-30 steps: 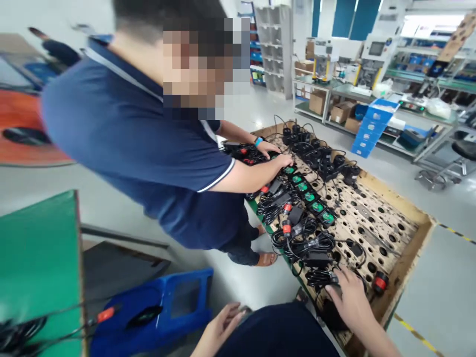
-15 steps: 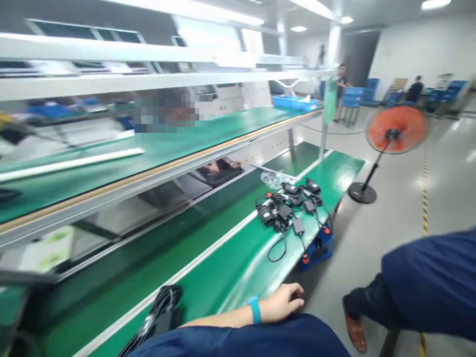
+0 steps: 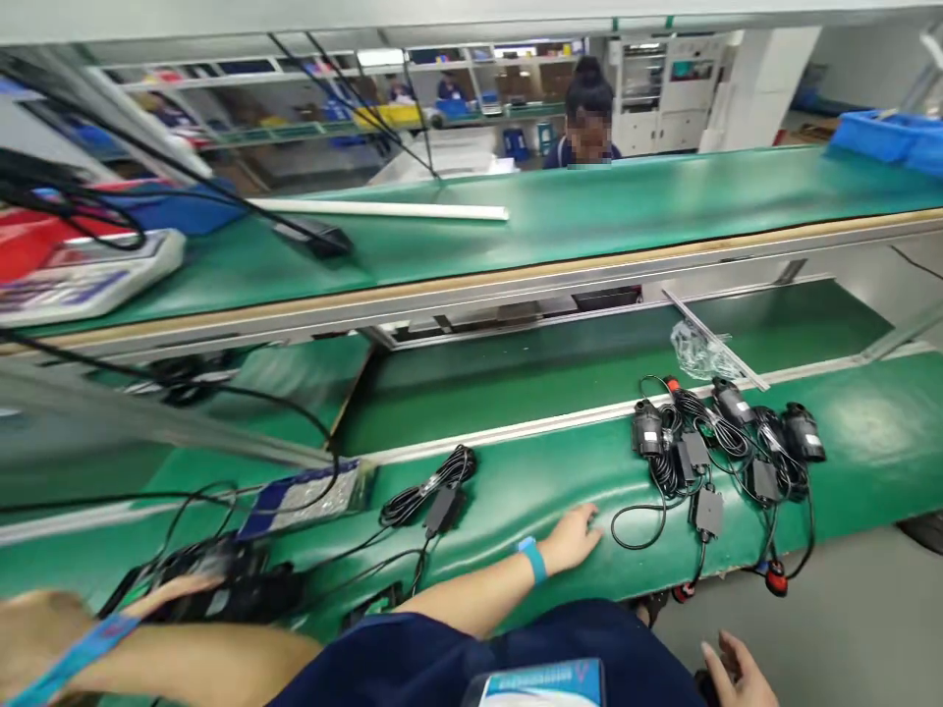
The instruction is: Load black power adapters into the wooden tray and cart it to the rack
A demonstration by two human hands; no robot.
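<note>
My left hand [image 3: 571, 540], with a teal wristband, rests on the green worktop near its front edge. Its fingers are apart and hold nothing. To its right lies a cluster of black cylindrical devices with coiled cables, including one device [image 3: 648, 429] and a grey box [image 3: 708, 512]. Left of it sits a cable coil [image 3: 427, 491] with a black box [image 3: 445, 510]. My right hand [image 3: 741, 676] shows partly at the bottom edge, off the table, fingers apart and holding nothing visible.
At lower left, another person's blurred forearm [image 3: 198, 663] lies near a black heap [image 3: 213, 579]. A bag [image 3: 309, 498] lies behind. The raised shelf [image 3: 589, 221] bears a scale [image 3: 95, 275] and blue bin [image 3: 876, 137]. A person [image 3: 589, 108] is across. A cable hangs left.
The view has swung left. The floor fan has left the frame; the scale, bag and another person's forearm have entered it. My right hand now shows. My left hand still rests open on the worktop.
</note>
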